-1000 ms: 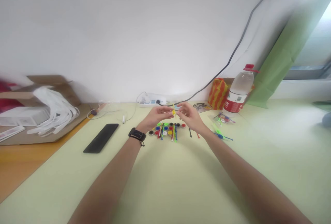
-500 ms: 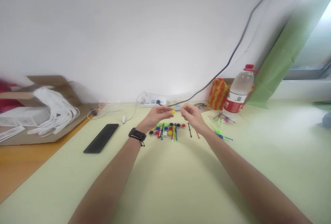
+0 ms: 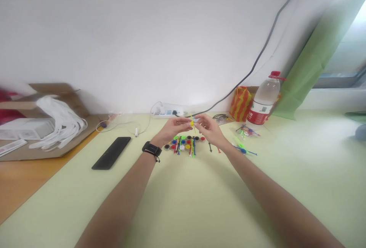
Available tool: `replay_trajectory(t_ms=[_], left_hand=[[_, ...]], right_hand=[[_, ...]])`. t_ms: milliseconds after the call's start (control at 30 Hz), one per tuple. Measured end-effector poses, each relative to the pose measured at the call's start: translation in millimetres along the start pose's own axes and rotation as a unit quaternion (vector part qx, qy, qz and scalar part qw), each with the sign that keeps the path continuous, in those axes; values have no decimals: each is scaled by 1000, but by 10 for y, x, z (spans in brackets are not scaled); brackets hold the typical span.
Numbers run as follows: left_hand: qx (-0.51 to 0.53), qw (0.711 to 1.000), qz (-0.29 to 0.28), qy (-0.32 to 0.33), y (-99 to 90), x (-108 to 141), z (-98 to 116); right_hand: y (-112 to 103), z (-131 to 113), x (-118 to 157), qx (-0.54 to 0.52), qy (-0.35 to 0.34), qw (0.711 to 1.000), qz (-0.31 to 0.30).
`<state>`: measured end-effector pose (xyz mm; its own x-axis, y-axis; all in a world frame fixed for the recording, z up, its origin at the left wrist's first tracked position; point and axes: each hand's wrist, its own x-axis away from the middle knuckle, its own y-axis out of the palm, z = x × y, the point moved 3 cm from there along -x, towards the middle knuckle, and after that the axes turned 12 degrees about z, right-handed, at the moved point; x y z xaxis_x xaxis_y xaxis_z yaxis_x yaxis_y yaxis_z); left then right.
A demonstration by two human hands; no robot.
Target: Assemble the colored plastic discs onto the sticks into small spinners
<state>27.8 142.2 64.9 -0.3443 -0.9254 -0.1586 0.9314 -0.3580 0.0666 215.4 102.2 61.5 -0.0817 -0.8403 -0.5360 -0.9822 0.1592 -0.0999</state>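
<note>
Between my two hands is a small yellow piece [image 3: 192, 124] with a thin yellow stick running up and down across it. My left hand [image 3: 173, 129], below a black wrist band, pinches the piece from the left. From the right, my right hand [image 3: 211, 129] has its fingertips closed at the same piece; its exact grip is too small to tell. Under the hands lie several round coloured discs [image 3: 173, 147] and a bunch of thin coloured sticks [image 3: 193, 148]. A dark stick [image 3: 210, 147] lies apart, below my right hand.
A black flat object [image 3: 111, 153] lies at left, near a cardboard box [image 3: 82, 141] with white straps. At the back are a power strip [image 3: 168, 111] and cables. A large bottle [image 3: 263, 101], a striped bag [image 3: 240, 104] and more coloured pieces [image 3: 243, 150] are at right.
My right hand has moved slightly left, up to the yellow piece. A thin yellow stick now shows across that piece. My left hand has hardly moved.
</note>
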Motion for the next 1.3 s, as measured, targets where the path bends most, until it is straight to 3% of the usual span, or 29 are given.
replay_trajectory(t_ms=[133, 300, 567, 1100, 1300], left_hand=[[6, 1000, 15, 3, -17, -25, -20], [0, 1000, 26, 1, -31, -46, -43], [-8, 1000, 17, 4, -9, -30, -19], [-1, 1000, -6, -1, 31, -7, -6], [7, 1000, 11, 6, 10, -30, -19]], right_hand=[[5, -38, 31, -39, 22, 998, 43], [4, -127, 41, -33, 20, 999, -9], [-57, -101, -13, -33, 27, 998, 40], [-6, -51, -6, 6, 2, 1000, -19], [-9, -39, 18, -36, 35, 998, 37]])
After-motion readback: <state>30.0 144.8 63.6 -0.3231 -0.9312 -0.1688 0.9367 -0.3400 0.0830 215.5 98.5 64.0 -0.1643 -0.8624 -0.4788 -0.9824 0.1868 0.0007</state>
